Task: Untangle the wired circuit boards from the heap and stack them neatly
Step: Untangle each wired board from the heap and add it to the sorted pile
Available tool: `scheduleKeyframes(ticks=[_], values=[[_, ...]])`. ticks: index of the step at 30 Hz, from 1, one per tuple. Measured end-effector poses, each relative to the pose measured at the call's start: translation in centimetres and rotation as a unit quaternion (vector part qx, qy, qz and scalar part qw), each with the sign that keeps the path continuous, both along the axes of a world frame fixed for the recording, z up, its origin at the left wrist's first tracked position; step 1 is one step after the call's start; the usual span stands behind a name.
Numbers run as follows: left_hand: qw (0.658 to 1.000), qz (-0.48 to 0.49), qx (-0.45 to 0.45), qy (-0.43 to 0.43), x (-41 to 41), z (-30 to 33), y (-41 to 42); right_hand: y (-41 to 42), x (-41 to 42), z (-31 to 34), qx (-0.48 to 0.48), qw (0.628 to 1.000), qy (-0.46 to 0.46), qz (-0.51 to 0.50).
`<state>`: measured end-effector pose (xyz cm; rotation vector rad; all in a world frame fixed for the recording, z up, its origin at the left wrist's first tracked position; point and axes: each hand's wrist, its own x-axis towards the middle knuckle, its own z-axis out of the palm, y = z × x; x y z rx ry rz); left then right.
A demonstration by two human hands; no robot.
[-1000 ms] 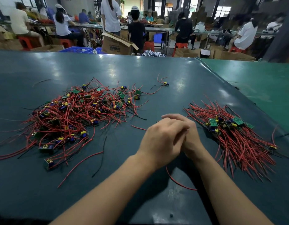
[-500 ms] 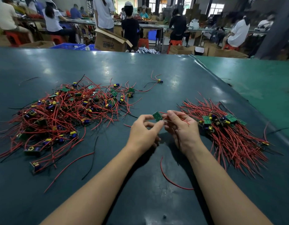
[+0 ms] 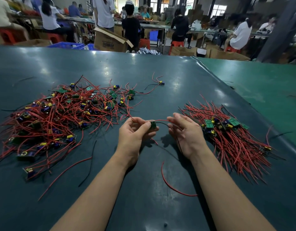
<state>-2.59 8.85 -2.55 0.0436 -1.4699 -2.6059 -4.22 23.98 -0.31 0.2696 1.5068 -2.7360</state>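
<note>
Left hand (image 3: 134,130) raised above table (image 3: 144,72), pinching 1 circuit board (image 3: 152,125) between thumb and fingers. Right hand (image 3: 184,130) beside it, fingers spread, wires (image 3: 162,121) across them. Heap (image 3: 57,114) left, stack (image 3: 227,130) right.

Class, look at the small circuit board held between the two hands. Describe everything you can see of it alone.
The circuit board is a small green rectangle, held above the dark table between the tangled heap and the sorted pile. The left hand pinches it between thumb and fingertips, which hide part of it. A red wire and a black wire run from it to the right hand, whose fingers are spread, the wires passing through them. Another red wire leads left behind the left hand. Its components are too small to make out.
</note>
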Motion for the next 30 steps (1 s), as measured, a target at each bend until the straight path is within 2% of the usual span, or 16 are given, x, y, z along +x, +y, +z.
scheduleKeyframes(ticks=[2, 4, 6, 8, 9, 11, 15, 17, 18, 21, 23, 26, 28, 30], values=[[0.999, 0.016, 0.045, -0.007, -0.3, 0.0, -0.1, 0.4, -0.1, 0.3, -0.073, 0.997, 0.001, -0.006], [0.998, 0.032, 0.054, 0.000, -0.4, -0.1, -0.2, 0.5, -0.2, 0.3, -0.080, 0.996, 0.024, -0.035], [0.998, 0.059, 0.033, 0.010, -0.5, -0.3, -0.2, 0.4, -0.3, -0.2, 0.022, 0.989, 0.074, -0.129], [0.996, 0.087, 0.014, 0.010, -0.6, -0.5, -0.1, 0.2, -0.1, -0.5, 0.138, 0.954, 0.158, -0.215], [0.995, 0.096, 0.013, 0.009, -0.6, -0.5, -0.1, 0.0, -0.1, -0.6, 0.169, 0.940, 0.192, -0.223], [0.994, 0.104, 0.018, 0.004, -0.7, -0.5, -0.2, -0.4, 0.3, -0.6, 0.191, 0.941, 0.207, -0.186], [0.993, 0.111, 0.036, -0.008, -0.8, -0.3, -0.1, -0.8, 0.7, -0.8, 0.268, 0.943, 0.169, -0.098], [0.993, 0.107, 0.049, 0.001, -0.8, -0.3, -0.1, -0.9, 1.0, -0.5, 0.258, 0.952, 0.154, -0.063], [0.993, 0.104, 0.051, 0.006, -0.7, -0.3, -0.1, -1.0, 1.2, -0.1, 0.218, 0.965, 0.139, -0.044], [0.995, 0.089, 0.041, 0.011, -0.6, -0.4, -0.3, -0.8, 1.1, 0.7, 0.019, 0.998, 0.063, -0.010], [0.996, 0.081, 0.036, 0.014, -0.6, -0.3, -0.3, -0.2, 0.8, 0.8, -0.021, 0.999, 0.039, -0.010], [0.996, 0.086, 0.025, 0.014, -0.7, -0.3, -0.3, 0.0, 0.9, 0.8, 0.072, 0.995, 0.037, 0.052], [0.997, 0.076, 0.029, 0.015, -0.6, -0.3, -0.4, -0.8, 1.3, 0.5, 0.163, 0.976, 0.034, 0.139], [0.998, 0.049, 0.020, 0.022, -0.5, -0.3, -0.4, -1.8, 1.5, 0.2, 0.212, 0.961, 0.015, 0.177]])
